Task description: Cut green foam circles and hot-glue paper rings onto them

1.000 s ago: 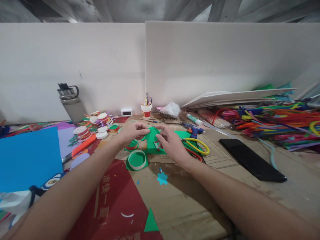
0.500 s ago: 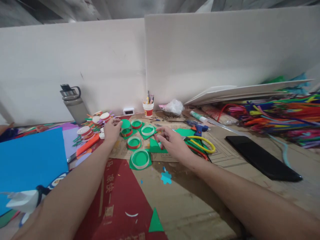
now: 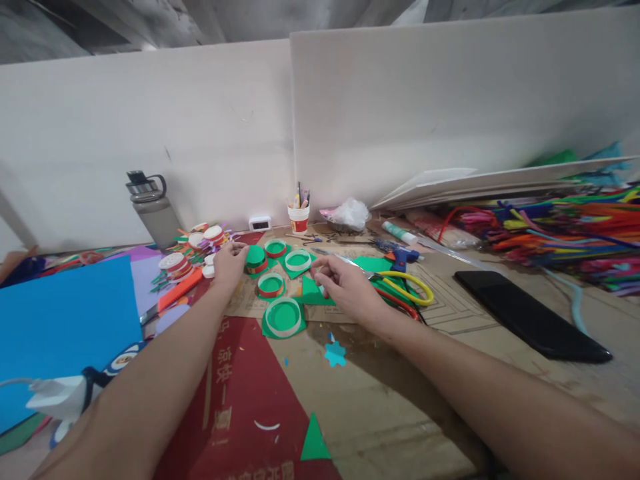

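Sheet in bright blue (image 3: 65, 327) covers the far left of a cardboard-covered worktop, with a white plug (image 3: 57, 398) on its near edge. Behind stands a grey water bottle (image 3: 156, 212), tilted in this view. Next come red-and-white discs (image 3: 175, 265) in a pile and an orange-handled cutter (image 3: 179, 291). The left hand (image 3: 231, 263) is reaching past them, partly open, its bent fingers just beside a green-topped ring (image 3: 257, 258); contact cannot be told. A small white clock (image 3: 260, 223) sits behind. Close by, four shallow rings stand on green pieces, the nearest being a white-rimmed ring (image 3: 283, 317). Farther back is a cup of pens (image 3: 299, 218); toward the viewer lie a green triangle (image 3: 315, 440) and a blue flower shape (image 3: 335, 354). The right hand (image 3: 341, 283) hovers over or rests by green sheet material (image 3: 313, 291), fingers curled toward the thumb; something small, red and white, is partly hidden there, and whether it is gripped cannot be told. Rightward are scissors (image 3: 411, 287) with yellow and red handles, a blue glue gun (image 3: 404, 258), a black phone (image 3: 531, 317) and heaped multicoloured pipe cleaners (image 3: 575, 237).
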Motion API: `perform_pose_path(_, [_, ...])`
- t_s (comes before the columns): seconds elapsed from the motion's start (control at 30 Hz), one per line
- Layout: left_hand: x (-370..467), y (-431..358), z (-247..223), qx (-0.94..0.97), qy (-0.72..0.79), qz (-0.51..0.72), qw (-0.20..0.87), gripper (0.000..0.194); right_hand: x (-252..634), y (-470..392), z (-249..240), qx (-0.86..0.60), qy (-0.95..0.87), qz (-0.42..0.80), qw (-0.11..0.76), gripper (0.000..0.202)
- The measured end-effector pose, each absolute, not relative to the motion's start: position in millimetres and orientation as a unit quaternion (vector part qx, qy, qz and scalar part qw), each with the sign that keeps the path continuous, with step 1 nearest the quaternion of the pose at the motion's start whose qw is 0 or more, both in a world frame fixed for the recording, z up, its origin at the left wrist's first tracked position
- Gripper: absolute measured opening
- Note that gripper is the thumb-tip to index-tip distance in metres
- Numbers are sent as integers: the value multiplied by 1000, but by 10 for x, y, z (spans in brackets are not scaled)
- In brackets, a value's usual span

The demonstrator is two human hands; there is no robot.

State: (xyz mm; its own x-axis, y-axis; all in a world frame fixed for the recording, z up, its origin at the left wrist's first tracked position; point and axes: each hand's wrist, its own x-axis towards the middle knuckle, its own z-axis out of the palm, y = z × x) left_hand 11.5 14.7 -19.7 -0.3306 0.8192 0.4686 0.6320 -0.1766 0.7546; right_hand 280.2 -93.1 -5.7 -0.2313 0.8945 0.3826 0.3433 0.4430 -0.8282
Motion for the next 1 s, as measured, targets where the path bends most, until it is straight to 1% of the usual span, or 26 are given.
perform_pose_path(0.2, [120,142,-210,557,638,523,95,20,2806,-952,-33,-444,-721,291,445,17])
perform_pose_path(0.4, [102,187,-262,536,625,554,121,27,2823,-930,-40,-447,-720,288,445,18])
perform_pose_path(0.7, [115,154,-231,544,631,544,100,17,2820,-937,-33,-436,-728,279,449,13])
perform_pose_path(0.87, [129,173,-241,507,623,587,105,18,2830,-941,-8,-444,-728,258,455,16])
perform_pose_path(1.0, [18,251,-148,463,616,632,90,19,2835,-945,11,-451,-730,251,448,15])
